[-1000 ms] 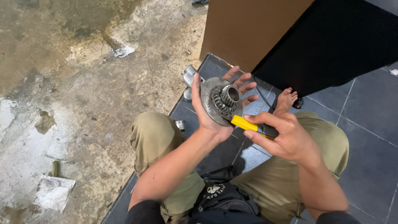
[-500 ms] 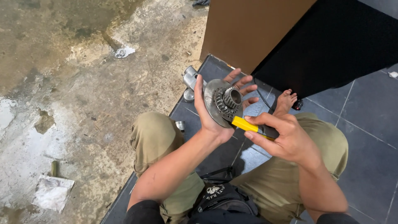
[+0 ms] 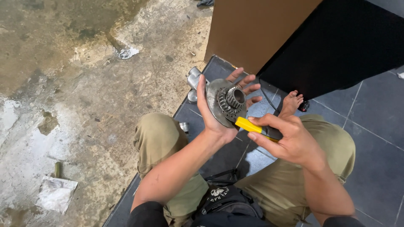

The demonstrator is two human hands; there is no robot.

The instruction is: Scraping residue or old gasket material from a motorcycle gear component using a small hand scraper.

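— Right hand (image 3: 294, 141)?
— Grip pinching a yellow-handled tool (image 3: 256, 128), its tip against the part.
— Left hand (image 3: 221, 111)?
— Fingers spread behind a round metal gear hub (image 3: 226, 102), held upright above the knees.
— Beyond?
— Metal fitting (image 3: 192, 80) on the dark tiled floor (image 3: 370, 117); brown panel (image 3: 256, 29) behind.

Brown panel (image 3: 256, 29) blocks ahead; knees (image 3: 155, 130) flank below; open concrete floor (image 3: 75, 84) left.
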